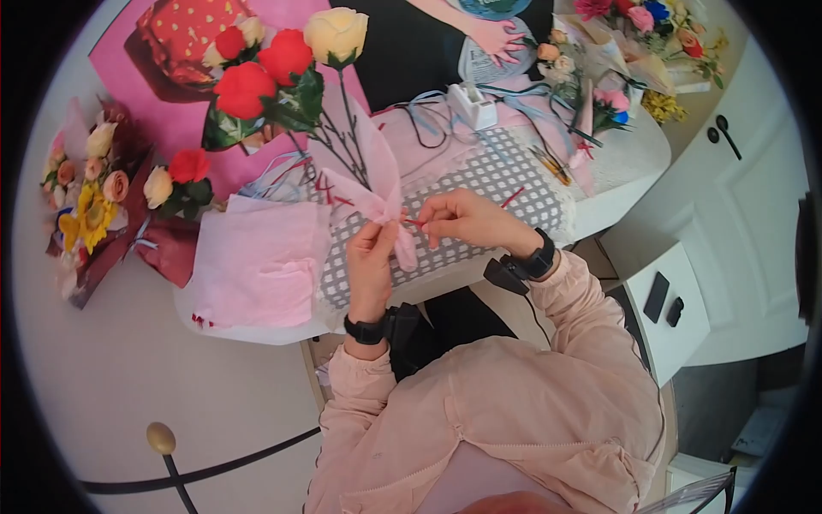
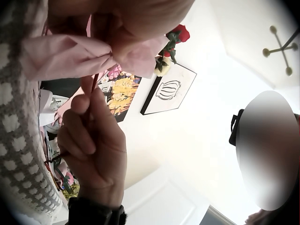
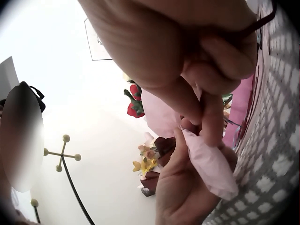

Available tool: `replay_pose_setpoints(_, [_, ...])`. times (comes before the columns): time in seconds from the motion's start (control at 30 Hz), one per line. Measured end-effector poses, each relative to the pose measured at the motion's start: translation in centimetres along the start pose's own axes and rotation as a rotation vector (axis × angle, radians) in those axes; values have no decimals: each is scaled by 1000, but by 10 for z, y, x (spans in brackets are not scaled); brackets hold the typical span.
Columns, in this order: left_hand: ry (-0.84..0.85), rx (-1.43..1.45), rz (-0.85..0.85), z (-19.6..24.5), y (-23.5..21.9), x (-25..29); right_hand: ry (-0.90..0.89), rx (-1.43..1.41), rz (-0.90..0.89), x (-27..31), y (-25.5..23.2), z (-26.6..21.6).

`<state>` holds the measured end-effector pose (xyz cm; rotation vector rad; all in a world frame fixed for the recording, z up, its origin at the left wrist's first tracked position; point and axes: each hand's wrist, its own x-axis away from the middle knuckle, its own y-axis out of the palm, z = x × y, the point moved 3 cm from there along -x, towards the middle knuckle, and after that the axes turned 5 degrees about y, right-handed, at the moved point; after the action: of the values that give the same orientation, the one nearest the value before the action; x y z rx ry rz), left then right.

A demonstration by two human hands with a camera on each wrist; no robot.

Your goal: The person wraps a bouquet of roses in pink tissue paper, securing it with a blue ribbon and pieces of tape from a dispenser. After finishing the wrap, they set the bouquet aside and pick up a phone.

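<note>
My left hand [image 1: 372, 261] grips the gathered neck of a pink paper wrap [image 1: 387, 163], thumb and fingers curled round it. Stems of artificial roses rise from this wrap: a cream rose [image 1: 341, 36] and red roses [image 1: 246, 89] with green leaves. Close beside it, my right hand [image 1: 469, 219] pinches a thin red ribbon [image 1: 414, 223] at the neck, and a tail of it sticks out past the knuckles. In the left wrist view the ribbon [image 2: 95, 80] runs from the right fingertips up to the wrap. The twisted paper end [image 3: 211, 171] hangs below the grip in the right wrist view.
A stack of pink sheets [image 1: 257, 265] lies left on the grey-and-white checked cloth [image 1: 479, 184]. Finished bouquets [image 1: 94, 206] stand at far left, others [image 1: 634, 43] at back right. A white box [image 1: 473, 106], loose ribbons and another person's hand [image 1: 497, 43] are across the table.
</note>
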<state>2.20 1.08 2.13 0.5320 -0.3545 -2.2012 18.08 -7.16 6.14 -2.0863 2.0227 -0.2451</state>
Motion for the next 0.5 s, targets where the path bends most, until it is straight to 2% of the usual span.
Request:
replay_pose_setpoints(0.1, [29,-45,-10,-2,-8,0,29,236,78,15,-33,-10])
replay_pose_setpoints(0.13, [30,-70,3,2,-8,2,82,266,195,18,-54,-8])
replay_pose_setpoints(0.2, [17,-83,30,2,-12,4,21,376,418,26,-116,-11])
replay_pose_setpoints(0.23, [9,-90,45,1,-14,5,-1,421,622,29,-153,-6])
replay_pose_setpoints(0.3, [12,-92,4,1,-18,6,20,588,903,40,-213,-24])
replay_pose_setpoints(0.37, [16,-93,-11,0,-17,6,139,765,1126,43,-262,-22])
replay_pose_setpoints(0.47, [24,-100,1,0,-16,7,-33,1424,1318,31,-301,21])
replay_pose_setpoints(0.5, [27,-103,2,-2,-18,7,31,1425,1250,26,-294,24])
